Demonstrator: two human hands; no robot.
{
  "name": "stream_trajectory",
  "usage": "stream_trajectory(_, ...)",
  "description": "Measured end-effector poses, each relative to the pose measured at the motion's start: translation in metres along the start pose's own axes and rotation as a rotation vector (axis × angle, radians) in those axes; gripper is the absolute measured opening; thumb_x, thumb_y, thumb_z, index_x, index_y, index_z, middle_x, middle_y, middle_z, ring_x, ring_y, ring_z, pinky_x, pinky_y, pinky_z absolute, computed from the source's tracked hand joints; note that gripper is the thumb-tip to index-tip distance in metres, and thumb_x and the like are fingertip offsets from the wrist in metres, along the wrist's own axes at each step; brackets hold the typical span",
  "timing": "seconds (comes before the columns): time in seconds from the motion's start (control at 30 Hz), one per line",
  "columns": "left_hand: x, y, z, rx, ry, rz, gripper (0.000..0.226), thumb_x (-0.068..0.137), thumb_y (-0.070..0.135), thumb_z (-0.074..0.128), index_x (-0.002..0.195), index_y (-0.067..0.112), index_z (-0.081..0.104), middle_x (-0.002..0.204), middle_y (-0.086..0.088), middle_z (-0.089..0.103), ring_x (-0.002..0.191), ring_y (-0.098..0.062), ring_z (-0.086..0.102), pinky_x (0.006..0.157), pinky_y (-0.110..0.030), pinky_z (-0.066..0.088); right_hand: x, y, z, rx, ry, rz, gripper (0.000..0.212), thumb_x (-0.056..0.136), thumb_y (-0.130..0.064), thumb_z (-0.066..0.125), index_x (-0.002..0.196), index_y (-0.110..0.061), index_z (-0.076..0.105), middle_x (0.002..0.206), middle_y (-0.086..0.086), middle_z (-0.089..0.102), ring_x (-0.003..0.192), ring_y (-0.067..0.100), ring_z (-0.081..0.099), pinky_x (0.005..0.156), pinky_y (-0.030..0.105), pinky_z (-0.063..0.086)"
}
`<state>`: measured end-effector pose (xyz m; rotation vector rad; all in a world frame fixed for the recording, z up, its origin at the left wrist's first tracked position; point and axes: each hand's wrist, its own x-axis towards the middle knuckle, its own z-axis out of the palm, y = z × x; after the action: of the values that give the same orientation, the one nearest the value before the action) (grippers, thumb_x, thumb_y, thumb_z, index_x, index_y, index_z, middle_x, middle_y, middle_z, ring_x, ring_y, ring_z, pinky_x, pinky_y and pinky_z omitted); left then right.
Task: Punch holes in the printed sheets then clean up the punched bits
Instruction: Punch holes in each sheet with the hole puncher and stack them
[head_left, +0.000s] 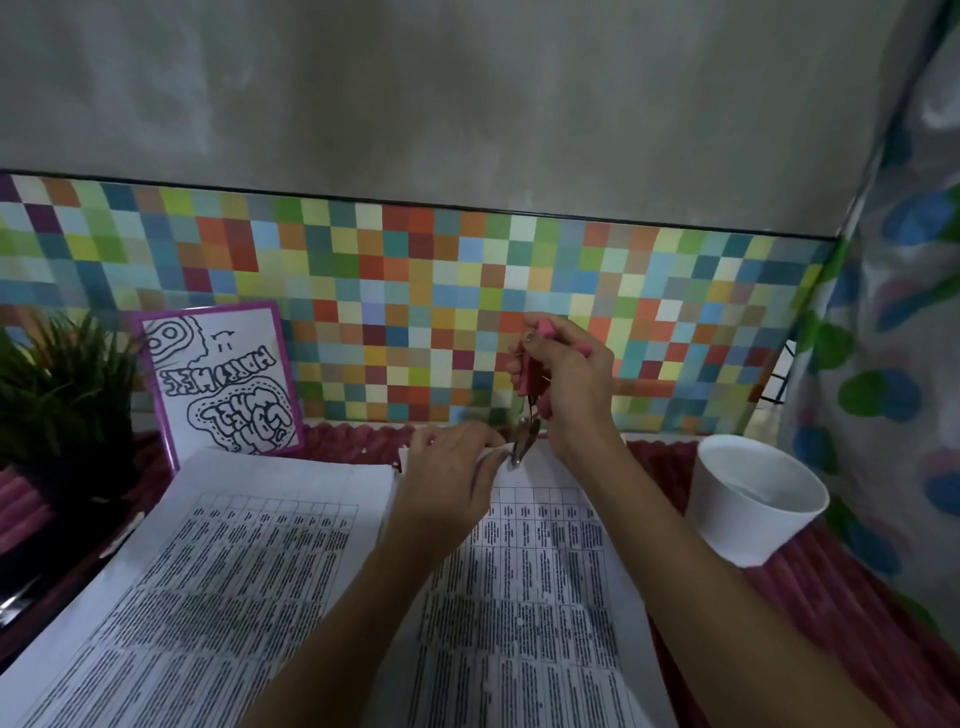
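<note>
Fingers (558, 332) of my right hand (571, 387) are curled round the pink handles of the hole punch (531, 376), gripping it. The punch stands nearly upright, handles up, and its metal head is down on the far edge of the printed sheet (545, 597). I cannot tell whether the head has bitten through the paper.

My left hand (452, 480) lies just beside that head. Its fingertips (493, 449) pinch the same far edge of the sheet, which is slightly lifted there. The sheet carries a dense printed grid and lies toward the right of the table, running from the near edge to close by the far edge. A few pale specks (519, 621) sit on the print; I cannot tell what they are.

Touching its left side is a second stack of sheets (218, 571), angled toward the near left corner.

Both lie on a red ribbed mat (857, 623) that covers the table.

Near the right edge a white paper cup (737, 525) leans, apart from the paper.

At the far left corner stands a green plant (62, 384), with a purple-bordered card (223, 384) beside it, propped against the wall of coloured squares (467, 291). A spotted curtain (893, 364) hangs along the right edge.
</note>
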<state>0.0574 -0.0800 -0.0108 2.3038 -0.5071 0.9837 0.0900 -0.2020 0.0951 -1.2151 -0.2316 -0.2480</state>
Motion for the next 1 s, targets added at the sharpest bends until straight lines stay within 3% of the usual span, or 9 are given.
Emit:
stream_trajectory(0.1, 0.0, -0.003, -0.001, -0.006, 0.001, -0.001, 0.014, 0.097, 0.03, 0.048, 0.092, 0.022, 0.058, 0.088, 0.013, 0.062, 0.079, -0.004, 0.052, 0.082, -0.024, 0.023, -0.002, 0.003, 0.002, -0.022, -0.056, -0.01, 0.022, 0.09, 0.009, 0.053, 0.104, -0.001, 0.066, 0.075, 0.015, 0.059, 0.058, 0.021, 0.057, 0.056, 0.027, 0.05)
stream_trajectory(0.2, 0.002, -0.004, -0.004, 0.036, -0.002, 0.0, 0.009, 0.096, 0.027, 0.052, 0.093, 0.022, 0.059, 0.088, 0.014, 0.062, 0.079, -0.003, 0.052, 0.08, -0.025, 0.022, -0.004, 0.005, 0.003, -0.081, -0.136, -0.064, 0.025, 0.091, 0.008, 0.055, 0.099, -0.012, 0.068, 0.079, 0.014, 0.063, 0.062, 0.02, 0.062, 0.064, 0.031, 0.054)
stream_trajectory(0.3, 0.004, -0.007, -0.008, 0.053, -0.024, -0.02, 0.007, 0.095, 0.025, 0.053, 0.093, 0.022, 0.06, 0.087, 0.017, 0.058, 0.076, -0.001, 0.048, 0.081, -0.025, 0.022, -0.003, 0.001, -0.001, -0.117, -0.1, -0.1, 0.023, 0.091, 0.006, 0.056, 0.101, -0.012, 0.066, 0.085, 0.014, 0.064, 0.064, 0.02, 0.063, 0.067, 0.033, 0.055)
stream_trajectory(0.5, 0.005, -0.019, -0.018, -0.035, -0.058, -0.052, 0.014, 0.093, 0.03, 0.049, 0.093, 0.022, 0.061, 0.091, 0.016, 0.06, 0.082, 0.016, 0.043, 0.078, -0.024, 0.019, 0.017, -0.011, -0.029, -0.134, 0.061, -0.104, 0.013, 0.094, -0.004, 0.055, 0.099, -0.005, 0.067, 0.071, 0.008, 0.064, 0.056, 0.019, 0.058, 0.053, 0.029, 0.05)
stream_trajectory(0.63, 0.004, -0.021, -0.016, -0.084, -0.096, -0.067, 0.007, 0.093, 0.03, 0.051, 0.091, 0.028, 0.057, 0.089, 0.019, 0.058, 0.088, 0.014, 0.046, 0.085, -0.024, 0.021, 0.023, -0.012, -0.039, -0.08, 0.107, -0.105, 0.011, 0.094, -0.007, 0.056, 0.089, -0.006, 0.066, 0.065, 0.011, 0.061, 0.051, 0.021, 0.054, 0.049, 0.028, 0.046)
stream_trajectory(0.73, 0.004, -0.02, -0.015, -0.101, -0.098, -0.076, 0.006, 0.091, 0.032, 0.051, 0.09, 0.03, 0.057, 0.089, 0.02, 0.059, 0.087, 0.008, 0.048, 0.088, -0.026, 0.023, 0.023, -0.009, -0.039, -0.046, 0.105, -0.085, 0.01, 0.093, -0.007, 0.056, 0.093, -0.001, 0.065, 0.064, 0.011, 0.061, 0.05, 0.022, 0.053, 0.05, 0.028, 0.046)
stream_trajectory(1.0, 0.004, -0.018, -0.016, -0.134, -0.091, -0.081, 0.006, 0.091, 0.031, 0.052, 0.088, 0.03, 0.057, 0.085, 0.027, 0.053, 0.09, 0.014, 0.047, 0.091, -0.024, 0.023, 0.018, -0.001, -0.033, -0.019, 0.1, -0.128, 0.016, 0.095, -0.006, 0.052, 0.095, 0.006, 0.063, 0.062, 0.01, 0.06, 0.046, 0.02, 0.052, 0.045, 0.026, 0.045)
